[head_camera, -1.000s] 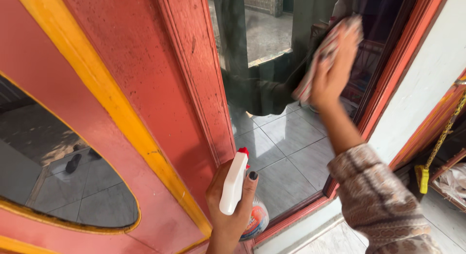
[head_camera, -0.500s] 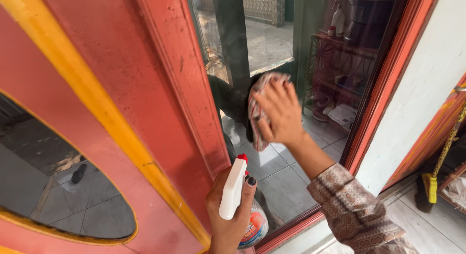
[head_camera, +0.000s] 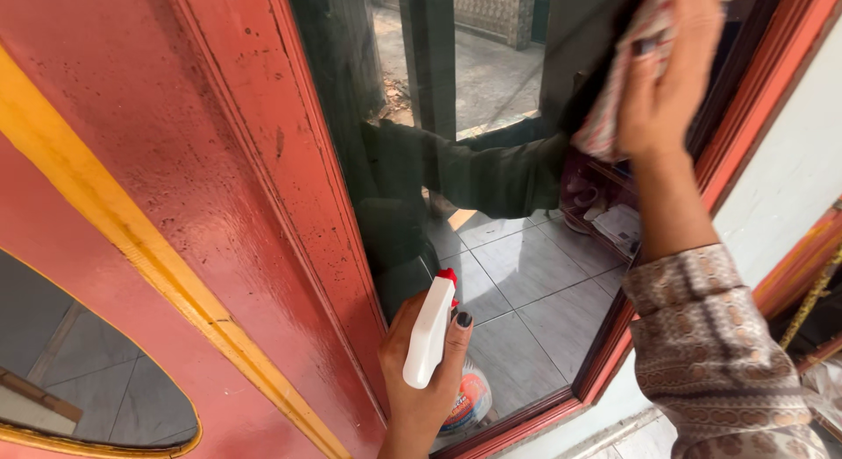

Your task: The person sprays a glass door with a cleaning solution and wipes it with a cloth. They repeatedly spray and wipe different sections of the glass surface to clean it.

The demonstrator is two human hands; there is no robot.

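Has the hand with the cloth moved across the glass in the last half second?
Yes. The right hand with the cloth went from the pane's middle up toward the window frame's right side.

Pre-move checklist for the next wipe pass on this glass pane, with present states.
1. Cloth gripped in right hand: ok, fingers bunch it.
2. Cloth against glass pane: ok, pressed near the top right corner.
3. Spray bottle secure in left hand: ok, hand wraps the neck below the white head.
4. Red nozzle aimed at the pane: ok, points toward it.
5. Liquid left in bottle: cannot tell, label and hand cover it.
6. Streaks on glass: cannot tell, reflections mask the surface.
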